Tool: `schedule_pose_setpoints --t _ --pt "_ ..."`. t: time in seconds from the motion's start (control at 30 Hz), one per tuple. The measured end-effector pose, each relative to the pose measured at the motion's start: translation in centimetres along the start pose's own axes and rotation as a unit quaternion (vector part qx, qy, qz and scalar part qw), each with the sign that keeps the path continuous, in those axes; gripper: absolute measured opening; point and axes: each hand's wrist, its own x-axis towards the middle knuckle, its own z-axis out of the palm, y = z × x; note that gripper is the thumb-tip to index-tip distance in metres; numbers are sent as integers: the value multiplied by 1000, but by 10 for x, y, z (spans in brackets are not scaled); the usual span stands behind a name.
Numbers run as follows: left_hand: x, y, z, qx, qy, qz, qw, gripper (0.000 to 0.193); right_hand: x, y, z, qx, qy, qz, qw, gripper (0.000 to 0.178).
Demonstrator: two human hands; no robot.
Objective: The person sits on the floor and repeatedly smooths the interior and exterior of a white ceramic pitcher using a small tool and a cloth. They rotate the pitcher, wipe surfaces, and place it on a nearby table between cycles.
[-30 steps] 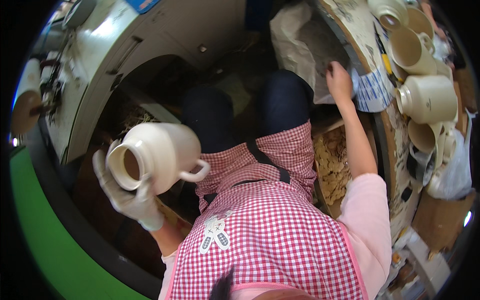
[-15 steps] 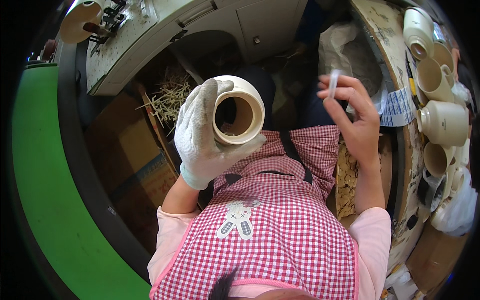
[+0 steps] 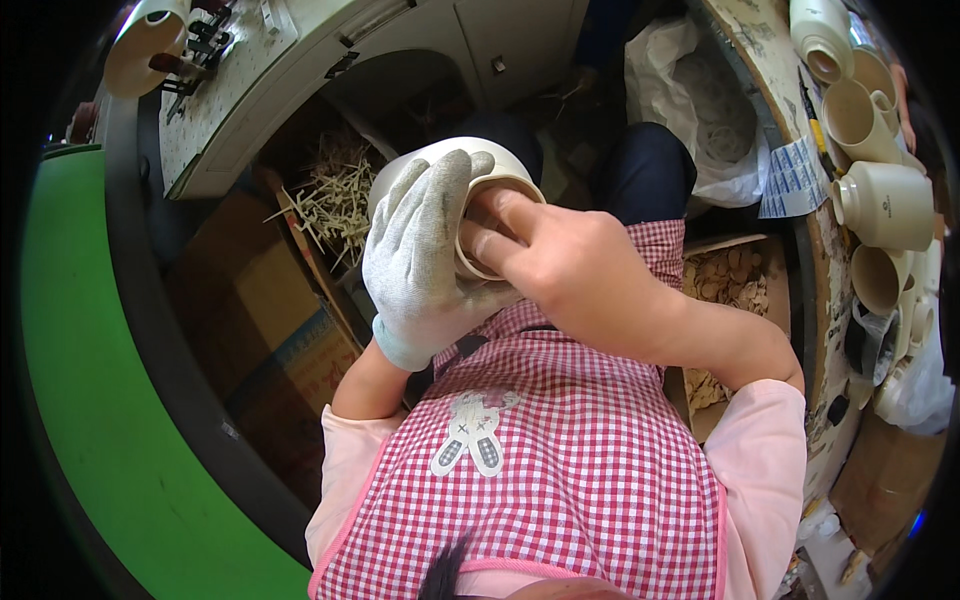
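Observation:
My left hand (image 3: 420, 260), in a pale work glove, is wrapped round a cream-white jar (image 3: 410, 165) with a wide round mouth. The jar lies tilted over my lap, its opening turned up toward me and to the right. My bare right hand (image 3: 560, 250) reaches across from the right with its fingers bent down inside the mouth. Those fingertips are hidden by the jar's rim, so whatever they pinch cannot be made out. Beneath both hands is a red checked apron (image 3: 570, 430).
On the right-hand bench (image 3: 770, 60) lie several cream jars (image 3: 885, 205) and a yellow-handled tool (image 3: 818, 135). A plastic bag of clear rings (image 3: 715, 120) hangs beside it. Cardboard boxes hold thin sticks (image 3: 335, 190) and flat tan pieces (image 3: 730, 280). A green belt (image 3: 100, 360) runs along the left.
My right hand has swung left from open air, where it held a small translucent ring, and its fingers have entered the jar's mouth. My left hand still grips the jar, now turned slightly.

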Motion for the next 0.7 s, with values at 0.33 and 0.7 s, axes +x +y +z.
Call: schedule_pose_setpoints --t 0.33,0.7 --pt "6 3 -4 -6 -39 -9 999 97 21 32 -33 37 -220 -87 971 13" --pt "32 -25 -19 -111 93 -118 982 50 -24 76 -40 277 111 242 923 34"
